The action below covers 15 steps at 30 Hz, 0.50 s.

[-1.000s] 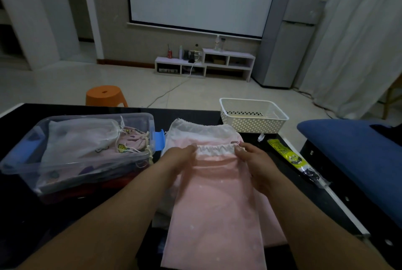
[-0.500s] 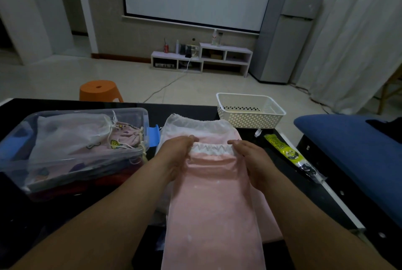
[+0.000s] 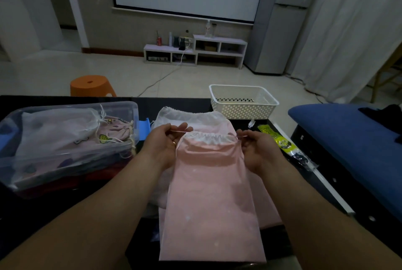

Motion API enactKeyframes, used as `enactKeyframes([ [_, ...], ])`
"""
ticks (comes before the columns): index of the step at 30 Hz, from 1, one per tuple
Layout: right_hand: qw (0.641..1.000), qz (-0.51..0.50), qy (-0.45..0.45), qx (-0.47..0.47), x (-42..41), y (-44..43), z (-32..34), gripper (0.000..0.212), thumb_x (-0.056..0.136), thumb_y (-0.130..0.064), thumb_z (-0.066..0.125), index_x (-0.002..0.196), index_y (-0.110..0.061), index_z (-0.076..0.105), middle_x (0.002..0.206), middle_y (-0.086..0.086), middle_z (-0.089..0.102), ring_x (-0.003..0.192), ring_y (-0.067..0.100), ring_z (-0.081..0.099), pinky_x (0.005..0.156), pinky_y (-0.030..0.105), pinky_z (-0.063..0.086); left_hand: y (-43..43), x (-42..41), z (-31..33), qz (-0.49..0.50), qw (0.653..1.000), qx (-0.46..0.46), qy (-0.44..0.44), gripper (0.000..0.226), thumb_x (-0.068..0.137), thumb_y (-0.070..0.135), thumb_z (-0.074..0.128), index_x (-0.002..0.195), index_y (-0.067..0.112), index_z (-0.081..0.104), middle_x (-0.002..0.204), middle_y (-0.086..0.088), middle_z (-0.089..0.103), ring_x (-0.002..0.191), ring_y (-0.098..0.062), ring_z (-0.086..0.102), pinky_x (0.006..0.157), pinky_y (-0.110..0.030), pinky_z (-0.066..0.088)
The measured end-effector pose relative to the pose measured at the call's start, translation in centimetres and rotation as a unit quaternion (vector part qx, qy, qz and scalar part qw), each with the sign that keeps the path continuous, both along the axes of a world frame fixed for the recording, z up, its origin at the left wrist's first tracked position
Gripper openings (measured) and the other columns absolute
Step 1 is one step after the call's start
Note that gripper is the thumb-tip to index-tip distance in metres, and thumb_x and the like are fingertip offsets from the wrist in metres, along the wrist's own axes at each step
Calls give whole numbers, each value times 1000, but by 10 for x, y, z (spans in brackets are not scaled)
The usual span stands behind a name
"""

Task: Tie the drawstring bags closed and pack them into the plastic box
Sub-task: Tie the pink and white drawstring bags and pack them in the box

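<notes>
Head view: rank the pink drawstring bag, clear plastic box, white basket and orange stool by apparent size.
1. pink drawstring bag and clear plastic box: look alike in size, so unranked.
2. white basket
3. orange stool, which is farther off and partly hidden, so unsure.

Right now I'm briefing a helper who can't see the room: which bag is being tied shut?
On the black table, right of the clear plastic box, lies a stack of pink bags. It is the top bag, between the left hand and right hand, which pull its cords sideways. Only its white mouth is gathered narrow; the bag beneath lies wide.
</notes>
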State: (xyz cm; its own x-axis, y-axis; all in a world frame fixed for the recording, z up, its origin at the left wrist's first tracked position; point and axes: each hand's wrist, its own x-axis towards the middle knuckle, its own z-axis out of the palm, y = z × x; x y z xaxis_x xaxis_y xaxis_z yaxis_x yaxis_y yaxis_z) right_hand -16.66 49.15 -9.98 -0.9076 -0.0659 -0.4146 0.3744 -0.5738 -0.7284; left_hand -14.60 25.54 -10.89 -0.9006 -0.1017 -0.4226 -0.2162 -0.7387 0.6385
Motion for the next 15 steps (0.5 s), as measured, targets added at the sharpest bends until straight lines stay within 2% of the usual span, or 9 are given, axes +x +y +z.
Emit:
enactKeyframes([
  [2,1000,-26,-4,-13,-2,1,2,30,102,-7,38,74,-9,50,60,4,54,83,23,67,85,31,50,0,-2,-1,27,999,22,-2,32,104,8,43,73,11,50,70,-7,62,79,-28,72,93,-42,58],
  [3,999,-42,-9,-21,-3,4,3,31,101,-6,37,72,-11,46,53,2,45,70,20,63,81,30,49,0,-1,-3,34,999,11,0,35,101,6,41,67,13,46,62,-4,51,67,-23,64,88,-41,59],
  [5,998,-52,-12,-29,-4,14,2,33,99,-4,34,68,-16,38,48,-2,32,47,14,45,77,33,49,-1,1,-7,35,999,-28,-5,35,97,6,38,64,16,41,57,-1,37,52,-17,42,82,-39,58],
  [7,998,-55,-15,-4,-3,23,0,33,98,-4,32,68,-18,34,46,-4,26,37,11,32,73,33,48,0,3,-11,27,997,-76,-21,32,97,11,40,66,19,40,57,2,33,47,-14,31,66,-31,51],
  [9,997,-63,-14,36,-2,25,-2,34,98,-5,33,67,-18,34,46,-3,25,38,11,28,65,30,45,5,5,-9,15,987,-160,-20,30,96,12,42,68,21,41,57,3,34,45,-13,29,52,-27,39],
  [11,992,-67,21,105,-1,19,4,30,98,-5,37,70,-16,39,51,-1,30,44,14,31,57,28,44,12,5,-4,-6,953,-303,10,26,97,14,43,71,20,44,61,0,41,47,-15,38,49,-29,38],
  [13,974,-42,90,202,0,9,16,21,98,-7,45,79,-13,51,59,3,47,54,19,49,58,30,50,17,6,5,-34,907,-414,72,26,100,14,43,76,14,50,68,-4,51,55,-17,47,55,-33,45],
  [15,944,15,169,284,2,-2,30,15,98,-12,54,87,-10,64,78,7,68,77,23,66,74,34,54,22,6,14,-72,862,-482,140,30,105,20,46,83,6,61,79,-7,66,68,-19,55,69,-35,50],
])
